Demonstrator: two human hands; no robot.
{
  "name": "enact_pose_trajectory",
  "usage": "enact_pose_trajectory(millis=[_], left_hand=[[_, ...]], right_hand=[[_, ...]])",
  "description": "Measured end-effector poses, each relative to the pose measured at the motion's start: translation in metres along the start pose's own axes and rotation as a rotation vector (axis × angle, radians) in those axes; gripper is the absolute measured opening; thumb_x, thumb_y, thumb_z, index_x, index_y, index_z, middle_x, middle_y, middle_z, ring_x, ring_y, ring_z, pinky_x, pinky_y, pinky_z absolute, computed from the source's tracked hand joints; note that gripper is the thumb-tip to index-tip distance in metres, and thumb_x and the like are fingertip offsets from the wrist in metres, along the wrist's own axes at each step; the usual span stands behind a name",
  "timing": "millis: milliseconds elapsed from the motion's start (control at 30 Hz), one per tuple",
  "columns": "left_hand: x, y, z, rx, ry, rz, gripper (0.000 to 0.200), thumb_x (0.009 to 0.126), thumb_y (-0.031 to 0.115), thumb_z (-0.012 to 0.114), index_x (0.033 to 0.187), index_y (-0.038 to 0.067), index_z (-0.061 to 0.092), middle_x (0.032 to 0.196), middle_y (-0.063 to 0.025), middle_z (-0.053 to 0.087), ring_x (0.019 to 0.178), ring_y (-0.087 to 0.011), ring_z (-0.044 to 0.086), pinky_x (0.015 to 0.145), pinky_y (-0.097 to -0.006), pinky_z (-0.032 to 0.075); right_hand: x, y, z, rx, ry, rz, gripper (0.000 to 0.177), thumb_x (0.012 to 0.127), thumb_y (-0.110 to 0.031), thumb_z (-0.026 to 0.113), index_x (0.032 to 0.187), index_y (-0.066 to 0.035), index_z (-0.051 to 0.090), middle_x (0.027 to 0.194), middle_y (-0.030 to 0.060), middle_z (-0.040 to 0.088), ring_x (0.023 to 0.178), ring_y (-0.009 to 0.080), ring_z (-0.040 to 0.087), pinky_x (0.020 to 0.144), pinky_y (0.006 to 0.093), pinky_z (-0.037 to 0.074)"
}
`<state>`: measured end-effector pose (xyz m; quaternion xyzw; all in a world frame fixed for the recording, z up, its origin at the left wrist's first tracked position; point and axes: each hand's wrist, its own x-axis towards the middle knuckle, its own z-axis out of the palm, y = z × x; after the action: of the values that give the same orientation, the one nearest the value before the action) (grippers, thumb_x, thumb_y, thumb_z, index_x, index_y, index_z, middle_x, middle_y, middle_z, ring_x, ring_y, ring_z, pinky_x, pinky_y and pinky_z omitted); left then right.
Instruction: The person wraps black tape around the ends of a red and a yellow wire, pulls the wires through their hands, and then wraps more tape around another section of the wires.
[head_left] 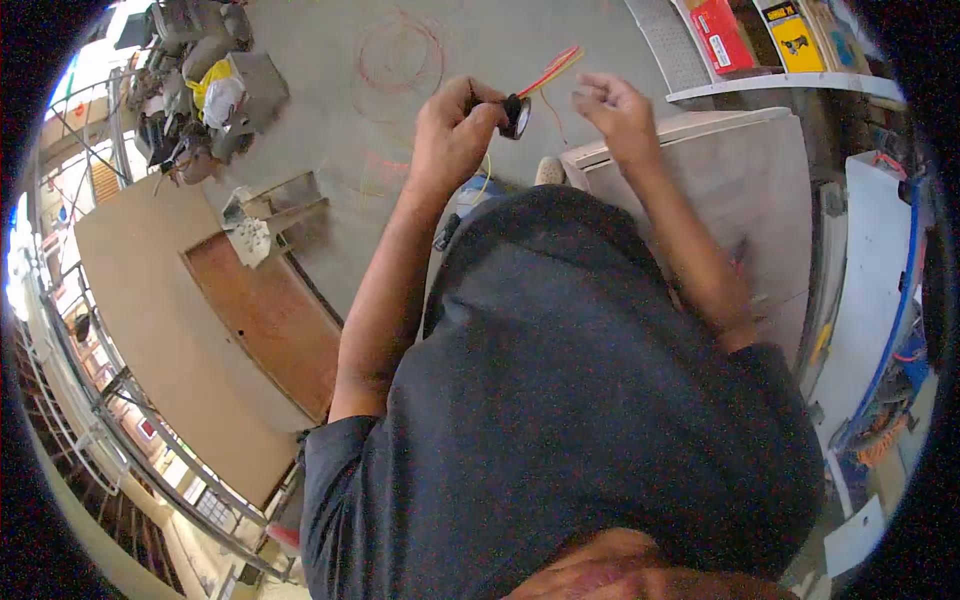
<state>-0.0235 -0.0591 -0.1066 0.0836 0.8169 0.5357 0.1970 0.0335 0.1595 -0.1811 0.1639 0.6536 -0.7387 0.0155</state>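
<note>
My left hand (455,135) is closed on a bundle of thin red and yellow wires (548,72), whose ends stick out up and to the right. A roll of black electrical tape (518,117) sits at the fingertips of that hand, against the wires. To the right, my right hand (622,118) is raised apart from the wires. Its fingers are a little blurred, loosely bent and spread, and I see nothing in them. More wire hangs below the left hand toward the floor.
Loops of red wire (400,60) lie on the grey floor. At right stands a pale panel-topped table (740,190), with a shelf (790,88) of boxes behind it. A wooden board (150,330) stands at left, near a heap of clutter (205,90).
</note>
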Motion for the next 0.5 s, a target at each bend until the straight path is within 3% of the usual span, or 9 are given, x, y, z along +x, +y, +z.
enact_pose_trajectory(millis=[67, 100, 167, 200, 267, 333, 400, 467, 500], left_hand=[[0.004, -0.006, 0.003, -0.035, -0.033, -0.012, 0.02, 0.08, 0.011, 0.059, 0.094, -0.003, 0.063, 0.077, -0.0077, 0.065, 0.073, -0.0115, 0.059, 0.067, -0.0277, 0.048], [0.003, -0.009, 0.006, -0.137, -0.091, -0.017, 0.02, 0.081, 0.01, 0.058, 0.096, -0.003, 0.062, 0.078, -0.0087, 0.066, 0.074, -0.0117, 0.059, 0.068, -0.0277, 0.048], [0.001, -0.013, 0.012, -0.247, -0.16, -0.021, 0.02, 0.082, 0.009, 0.057, 0.097, -0.003, 0.062, 0.08, -0.0097, 0.066, 0.074, -0.0119, 0.06, 0.069, -0.0278, 0.048], [0.002, -0.015, 0.015, -0.229, -0.169, 0.033, 0.02, 0.083, 0.008, 0.057, 0.098, -0.003, 0.062, 0.082, -0.0099, 0.067, 0.074, -0.0116, 0.059, 0.069, -0.0276, 0.048], [0.003, -0.014, 0.018, -0.219, -0.182, 0.095, 0.019, 0.084, 0.007, 0.057, 0.1, -0.002, 0.063, 0.083, -0.01, 0.068, 0.074, -0.0114, 0.059, 0.07, -0.0275, 0.048], [0.0, -0.01, 0.017, 0.029, -0.207, 0.128, 0.016, 0.092, 0.008, 0.058, 0.104, -0.001, 0.062, 0.091, -0.0074, 0.067, 0.086, -0.0149, 0.062, 0.08, -0.0298, 0.049], [-0.001, -0.009, 0.019, 0.063, -0.187, 0.146, 0.016, 0.092, 0.008, 0.057, 0.104, -0.001, 0.062, 0.09, -0.0081, 0.068, 0.085, -0.0149, 0.063, 0.08, -0.03, 0.05], [-0.002, -0.011, 0.022, 0.096, -0.163, 0.162, 0.015, 0.092, 0.008, 0.057, 0.103, -0.001, 0.062, 0.09, -0.0088, 0.068, 0.085, -0.0149, 0.063, 0.08, -0.0302, 0.05], [-0.002, -0.015, 0.024, 0.097, -0.151, 0.093, 0.015, 0.092, 0.007, 0.056, 0.102, -0.001, 0.063, 0.088, -0.009, 0.068, 0.084, -0.0143, 0.063, 0.079, -0.03, 0.05]], right_hand=[[-0.002, -0.037, -0.012, -0.481, 0.121, -0.155, 0.031, 0.083, -0.017, 0.07, 0.109, 0.0, 0.064, 0.091, 0.0048, 0.066, 0.087, 0.0132, 0.061, 0.083, 0.0277, 0.048], [0.001, -0.052, -0.012, -0.491, 0.115, -0.145, 0.031, 0.083, -0.017, 0.07, 0.109, 0.0, 0.064, 0.091, 0.0048, 0.066, 0.087, 0.0132, 0.061, 0.083, 0.0277, 0.048], [0.01, -0.078, -0.007, -0.703, 0.049, -0.357, 0.032, 0.083, -0.025, 0.07, 0.105, -0.002, 0.066, 0.089, 0.0091, 0.068, 0.085, 0.0177, 0.064, 0.08, 0.0303, 0.049], [0.016, -0.085, -0.002, -0.713, 0.056, -0.354, 0.032, 0.083, -0.025, 0.07, 0.105, -0.002, 0.066, 0.089, 0.0091, 0.068, 0.085, 0.0177, 0.064, 0.08, 0.0303, 0.049], [0.034, -0.093, 0.014, -0.898, -0.25, -0.259, 0.041, 0.087, -0.04, 0.062, 0.106, -0.004, 0.066, 0.094, 0.0155, 0.067, 0.085, 0.0256, 0.065, 0.078, 0.0344, 0.05], [0.051, -0.082, 0.025, -1.08, -0.357, -0.285, 0.046, 0.088, -0.046, 0.056, 0.106, -0.004, 0.066, 0.091, 0.0168, 0.067, 0.083, 0.0285, 0.065, 0.077, 0.0372, 0.049], [0.07, -0.069, 0.028, -1.262, -0.472, -0.309, 0.052, 0.09, -0.052, 0.05, 0.106, -0.005, 0.065, 0.088, 0.0181, 0.067, 0.08, 0.0315, 0.065, 0.076, 0.04, 0.049], [0.089, -0.055, 0.028, -1.461, -0.719, 0.01, 0.057, 0.09, -0.057, 0.043, 0.104, -0.006, 0.065, 0.079, 0.0164, 0.067, 0.074, 0.0301, 0.065, 0.071, 0.042, 0.049], [0.098, -0.04, 0.025, -1.469, -0.72, 0.012, 0.057, 0.09, -0.057, 0.043, 0.104, -0.006, 0.065, 0.079, 0.0164, 0.067, 0.074, 0.0301, 0.065, 0.071, 0.042, 0.049]])
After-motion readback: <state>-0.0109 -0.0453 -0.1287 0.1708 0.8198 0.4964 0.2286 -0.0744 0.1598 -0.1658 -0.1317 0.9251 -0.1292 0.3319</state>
